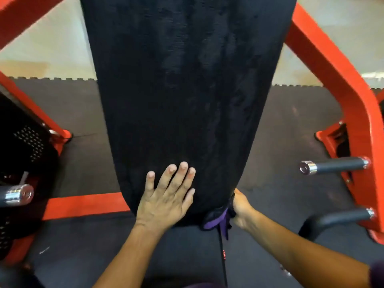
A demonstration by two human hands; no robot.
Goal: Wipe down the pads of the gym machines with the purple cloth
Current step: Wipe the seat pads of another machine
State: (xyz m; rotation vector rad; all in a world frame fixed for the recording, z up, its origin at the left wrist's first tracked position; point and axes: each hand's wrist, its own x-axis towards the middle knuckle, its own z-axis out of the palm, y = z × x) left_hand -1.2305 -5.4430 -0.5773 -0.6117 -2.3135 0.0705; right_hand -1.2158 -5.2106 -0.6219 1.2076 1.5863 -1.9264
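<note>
While our left hand (166,199) lies flat, fingers straight, on the long black textured bench pad (187,96), our right hand (241,210) grips the limp purple cloth (216,222) at the pad's near-right edge — soft, light, prob best bunched in the fist.

Matt, streaky black pad (182,90), glossy red-painted frame (332,80), chrome-tipped pegs (307,167).

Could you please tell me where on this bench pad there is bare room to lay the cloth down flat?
The long black pad is bare beyond the left hand, between the red frame bars. The near end is crowded: that hand lies flat there, and the right hand grips the purple cloth at its right corner.
</note>
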